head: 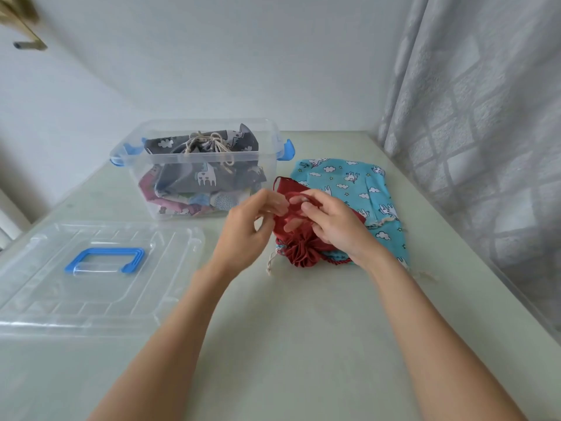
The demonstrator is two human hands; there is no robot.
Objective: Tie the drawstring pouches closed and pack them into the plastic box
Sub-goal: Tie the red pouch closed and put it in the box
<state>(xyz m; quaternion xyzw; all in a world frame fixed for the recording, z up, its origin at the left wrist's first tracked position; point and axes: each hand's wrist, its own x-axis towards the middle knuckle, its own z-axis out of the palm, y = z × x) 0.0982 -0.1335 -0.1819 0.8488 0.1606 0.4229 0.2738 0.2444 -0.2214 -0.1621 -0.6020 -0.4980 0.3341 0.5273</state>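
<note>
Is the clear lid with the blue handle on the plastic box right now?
No, the clear plastic lid with the blue handle lies flat on the pale green table, in front of and left of the open clear plastic box.

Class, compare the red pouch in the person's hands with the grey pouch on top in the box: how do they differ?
The red pouch is plain; the grey pouch has white animal and cloud prints. The red pouch lies on the table with both hands working its red cord; the grey pouch sits packed in the plastic box, its pale cord tied. Both have gathered necks.
</note>
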